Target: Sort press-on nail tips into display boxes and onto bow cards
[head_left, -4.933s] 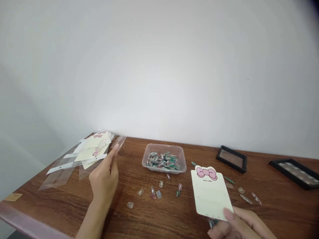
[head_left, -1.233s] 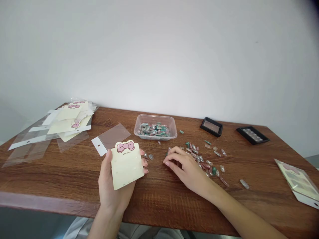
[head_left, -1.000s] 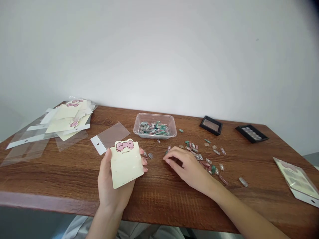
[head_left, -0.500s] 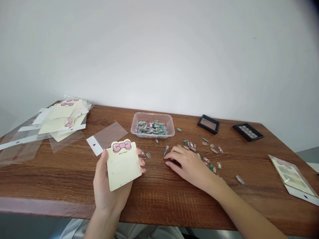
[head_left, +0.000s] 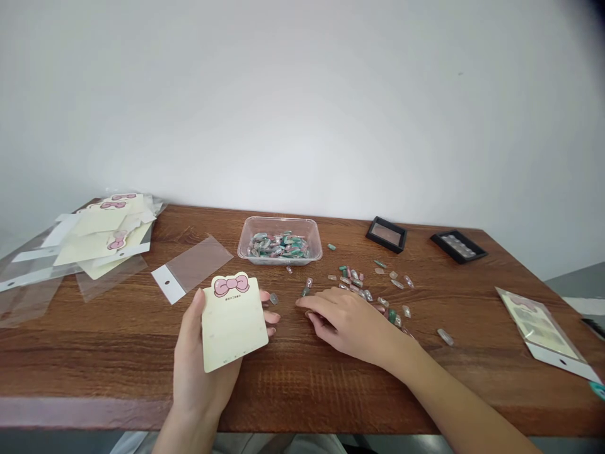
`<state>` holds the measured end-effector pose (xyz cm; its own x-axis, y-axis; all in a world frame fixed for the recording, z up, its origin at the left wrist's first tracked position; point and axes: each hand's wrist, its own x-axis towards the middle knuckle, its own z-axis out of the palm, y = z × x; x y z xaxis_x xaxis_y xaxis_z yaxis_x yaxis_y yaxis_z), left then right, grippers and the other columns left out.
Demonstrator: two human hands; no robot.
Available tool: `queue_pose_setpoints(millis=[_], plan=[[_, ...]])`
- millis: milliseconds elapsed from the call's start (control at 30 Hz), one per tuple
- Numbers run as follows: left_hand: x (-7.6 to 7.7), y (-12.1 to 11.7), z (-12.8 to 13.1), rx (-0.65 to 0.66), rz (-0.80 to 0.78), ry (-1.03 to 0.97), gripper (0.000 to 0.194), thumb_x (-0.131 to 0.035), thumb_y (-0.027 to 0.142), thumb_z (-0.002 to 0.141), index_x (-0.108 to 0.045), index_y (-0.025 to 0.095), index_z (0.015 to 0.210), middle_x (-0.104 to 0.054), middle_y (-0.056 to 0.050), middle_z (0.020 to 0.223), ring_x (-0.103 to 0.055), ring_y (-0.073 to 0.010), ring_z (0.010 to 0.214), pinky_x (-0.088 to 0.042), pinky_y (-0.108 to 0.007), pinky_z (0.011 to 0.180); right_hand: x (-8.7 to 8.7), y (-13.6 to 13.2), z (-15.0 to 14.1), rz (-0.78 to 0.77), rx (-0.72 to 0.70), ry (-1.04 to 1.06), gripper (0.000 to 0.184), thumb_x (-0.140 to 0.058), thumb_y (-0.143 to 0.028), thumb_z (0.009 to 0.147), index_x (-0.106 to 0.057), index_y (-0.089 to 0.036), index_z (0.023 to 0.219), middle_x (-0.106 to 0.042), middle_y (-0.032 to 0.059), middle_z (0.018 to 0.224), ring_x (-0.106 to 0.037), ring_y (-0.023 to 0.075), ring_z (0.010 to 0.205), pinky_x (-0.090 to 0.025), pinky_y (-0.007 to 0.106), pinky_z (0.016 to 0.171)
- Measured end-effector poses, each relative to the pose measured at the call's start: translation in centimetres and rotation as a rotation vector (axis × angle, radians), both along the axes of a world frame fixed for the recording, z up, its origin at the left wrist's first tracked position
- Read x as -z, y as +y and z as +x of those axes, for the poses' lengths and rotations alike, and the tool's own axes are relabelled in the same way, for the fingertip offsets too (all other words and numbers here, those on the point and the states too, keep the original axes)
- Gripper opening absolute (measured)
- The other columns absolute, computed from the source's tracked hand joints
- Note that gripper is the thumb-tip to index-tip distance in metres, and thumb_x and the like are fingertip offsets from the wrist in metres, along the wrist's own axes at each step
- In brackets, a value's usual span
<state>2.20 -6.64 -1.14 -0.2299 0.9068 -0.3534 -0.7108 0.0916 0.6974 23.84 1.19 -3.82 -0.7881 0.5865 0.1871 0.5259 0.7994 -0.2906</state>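
My left hand [head_left: 201, 366] holds a cream card with a pink bow printed at its top [head_left: 232, 321], thumb on the left edge and fingertips showing past the right edge. My right hand [head_left: 347, 321] rests palm down on the wooden table [head_left: 118, 347], fingers curled toward a small green piece [head_left: 305, 291]. What lies under those fingers is hidden. Loose small green, pink and clear pieces [head_left: 373, 293] lie scattered just behind and to the right of that hand. A clear plastic tub [head_left: 280, 240] holds several more of them.
An empty clear sleeve with a white header [head_left: 189, 268] lies left of the tub. A heap of cards and sleeves [head_left: 94, 236] sits at the far left. Two black trays [head_left: 386, 234] [head_left: 457, 246] stand at the back right. A filled sleeve [head_left: 539, 328] lies at the right edge.
Earlier the right hand held the card and the left reached for a sleeve. The card is in the left hand since. Over the last second my right hand slid slightly left among the pieces.
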Motion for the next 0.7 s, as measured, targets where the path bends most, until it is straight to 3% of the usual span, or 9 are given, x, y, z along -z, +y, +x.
queue_pose_setpoints(millis=[233, 367, 600, 700], plan=[[0.0, 0.1, 0.2, 0.022, -0.021, 0.026, 0.043, -0.043, 0.048, 0.099, -0.062, 0.016, 0.12, -0.078, -0.018, 0.101, -0.076, -0.0331, 0.076, -0.061, -0.044, 0.067, 0.2, -0.1, 0.1, 0.08, 0.023, -0.026, 0.018, -0.049, -0.017, 0.102, -0.067, -0.019, 0.098, -0.072, 0.0026, 0.086, -0.067, 0.0191, 0.076, -0.044, 0.032, 0.067], [0.2, 0.1, 0.2, 0.016, -0.024, 0.029, 0.043, -0.045, 0.05, 0.098, -0.063, 0.016, 0.118, -0.078, -0.018, 0.102, -0.077, -0.0338, 0.078, -0.061, -0.045, 0.067, 0.0, -0.1, 0.0, 0.103, 0.01, -0.091, 0.021, -0.05, -0.019, 0.104, -0.069, -0.019, 0.096, -0.075, 0.005, 0.096, -0.069, 0.0197, 0.083, -0.046, 0.032, 0.068], [0.4, 0.0, 0.2, 0.036, -0.008, 0.014, 0.043, -0.049, 0.051, 0.096, -0.066, 0.017, 0.116, -0.077, -0.015, 0.101, -0.076, -0.0317, 0.076, -0.062, -0.045, 0.068, -1.0, 0.4, 0.6, -0.056, -0.052, -0.076, 0.006, -0.069, -0.024, 0.094, -0.074, -0.023, 0.097, -0.072, 0.0035, 0.114, -0.068, 0.0219, 0.101, -0.052, 0.035, 0.084], [0.5, 0.0, 0.2, 0.041, -0.012, 0.011, 0.045, -0.047, 0.051, 0.097, -0.065, 0.016, 0.118, -0.077, -0.016, 0.102, -0.077, -0.032, 0.078, -0.062, -0.045, 0.069, -1.3, 0.5, 0.7, -0.103, -0.055, -0.056, 0.015, -0.07, -0.023, 0.093, -0.074, -0.024, 0.108, -0.072, 0.0046, 0.116, -0.067, 0.0225, 0.105, -0.052, 0.037, 0.091]])
